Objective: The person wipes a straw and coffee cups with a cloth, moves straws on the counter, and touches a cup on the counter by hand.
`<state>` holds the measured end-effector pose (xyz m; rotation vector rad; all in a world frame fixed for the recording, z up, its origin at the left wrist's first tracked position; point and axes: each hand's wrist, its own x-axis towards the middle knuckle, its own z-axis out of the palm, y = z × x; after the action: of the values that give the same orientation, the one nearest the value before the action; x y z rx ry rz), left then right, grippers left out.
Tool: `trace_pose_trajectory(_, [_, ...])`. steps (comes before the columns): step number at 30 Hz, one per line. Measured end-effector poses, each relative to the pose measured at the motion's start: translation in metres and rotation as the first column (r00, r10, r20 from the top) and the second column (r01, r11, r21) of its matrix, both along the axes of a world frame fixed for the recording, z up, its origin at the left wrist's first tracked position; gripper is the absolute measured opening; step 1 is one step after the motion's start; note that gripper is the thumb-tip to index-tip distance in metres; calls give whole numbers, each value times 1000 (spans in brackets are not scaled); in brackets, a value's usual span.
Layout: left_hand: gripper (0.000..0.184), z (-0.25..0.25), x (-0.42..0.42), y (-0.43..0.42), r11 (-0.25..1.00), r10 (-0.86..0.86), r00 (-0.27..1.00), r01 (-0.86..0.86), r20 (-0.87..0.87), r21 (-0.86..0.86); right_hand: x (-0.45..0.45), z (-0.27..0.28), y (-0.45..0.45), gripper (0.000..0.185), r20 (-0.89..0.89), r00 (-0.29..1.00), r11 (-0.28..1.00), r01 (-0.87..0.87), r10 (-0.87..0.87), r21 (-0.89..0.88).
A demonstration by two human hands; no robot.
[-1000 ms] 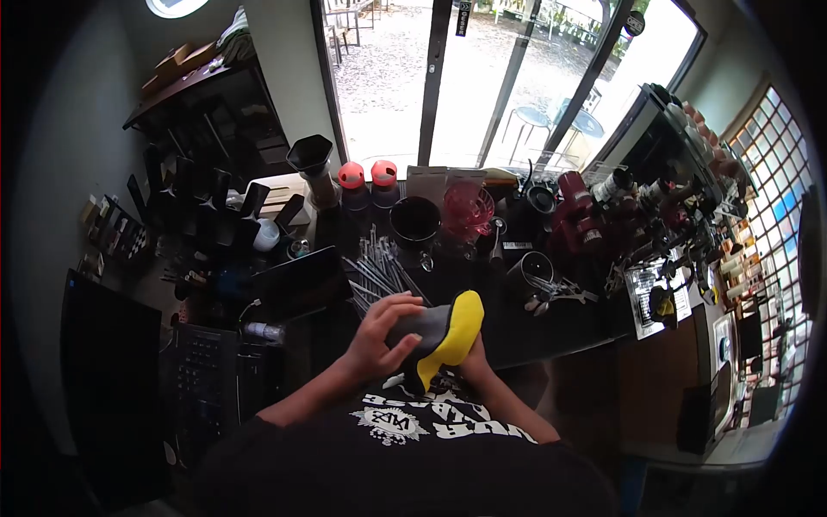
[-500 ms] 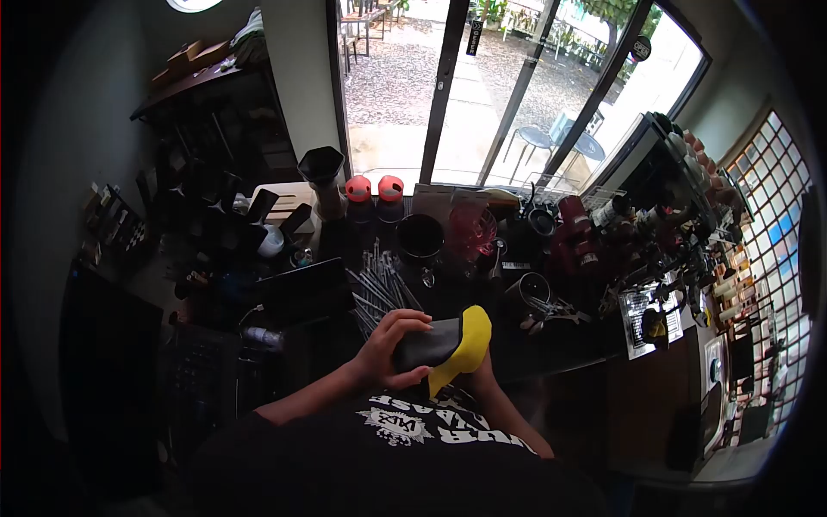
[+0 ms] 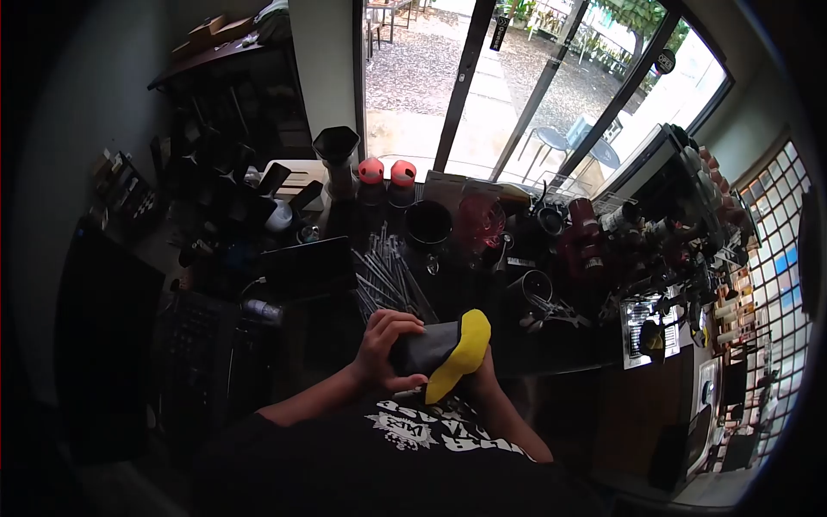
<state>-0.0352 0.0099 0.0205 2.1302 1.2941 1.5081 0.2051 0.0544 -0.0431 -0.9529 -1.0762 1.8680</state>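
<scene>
In front of my chest I hold a dark grey, roughly cylindrical cup-like container (image 3: 424, 346), lying on its side. The fingers and thumb of my left hand (image 3: 381, 349) are wrapped round its left end. A yellow cloth (image 3: 463, 355) covers the right end and hangs down toward my shirt. My right hand (image 3: 486, 372) is behind the cloth, gripping it there; most of its fingers are hidden. Just beyond my left hand, a bundle of thin metallic sticks (image 3: 388, 274), perhaps straws, spreads over the dark counter.
A black pot-like vessel (image 3: 428, 222) and a clear red container (image 3: 481, 220) stand farther back. To the right, a metal cup (image 3: 530, 286) lies near several utensils (image 3: 556, 312). A dark tablet-like screen (image 3: 307, 265) is on the left. Two red-topped bottles (image 3: 403, 174) stand near the glass door (image 3: 517, 95).
The camera view has turned slightly, so the counter and door sit a little farther right. My hands keep nearly the same hold on the container and the cloth, which has shifted slightly.
</scene>
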Motion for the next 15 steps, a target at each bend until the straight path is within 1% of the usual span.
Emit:
trace_pose_trajectory(1, [72,0,-1,0,1000,-10,1000,9,-14,-5,0,3,0,38,-39,999,1000,-3,2,-26])
trace_pose_trajectory(2, [72,0,-1,0,1000,-11,1000,11,-11,-10,0,2,-1,38,-36,999,1000,-2,0,-31])
trace_pose_trajectory(4, [72,2,-1,0,999,-49,999,48,-20,-16,1,1,-3,37,24,1000,1000,7,-6,-27])
trace_pose_trajectory(5, [72,1,-1,-1,998,-52,999,52,-16,-23,2,2,-5,37,28,1000,999,10,-9,-34])
trace_pose_trajectory(7, [72,-1,-4,-3,1000,-20,1000,20,14,-6,4,8,-8,48,-19,1000,995,-14,13,-98])
trace_pose_trajectory(8, [72,-2,-5,-2,1000,-25,1000,25,14,-8,6,4,-8,48,-18,1000,995,-10,8,-99])
trace_pose_trajectory(10, [72,-5,-8,-5,1000,0,998,-1,58,25,9,-7,-13,65,-50,998,1000,-25,24,-15])
trace_pose_trajectory(11, [72,-7,-9,-6,1000,-8,998,7,58,17,11,-8,-18,65,-50,999,1000,-17,16,-22])
trace_pose_trajectory(13, [74,-10,-10,-7,999,-6,998,3,56,47,11,-7,-25,79,-107,994,999,13,-17,-40])
trace_pose_trajectory(14, [74,-8,-11,-9,999,-13,998,11,54,50,9,-7,-30,79,-108,994,999,20,-24,-37])
trace_pose_trajectory(15, [74,-4,-11,-10,998,-57,997,55,56,29,6,-6,-33,80,-131,990,999,45,-45,0])
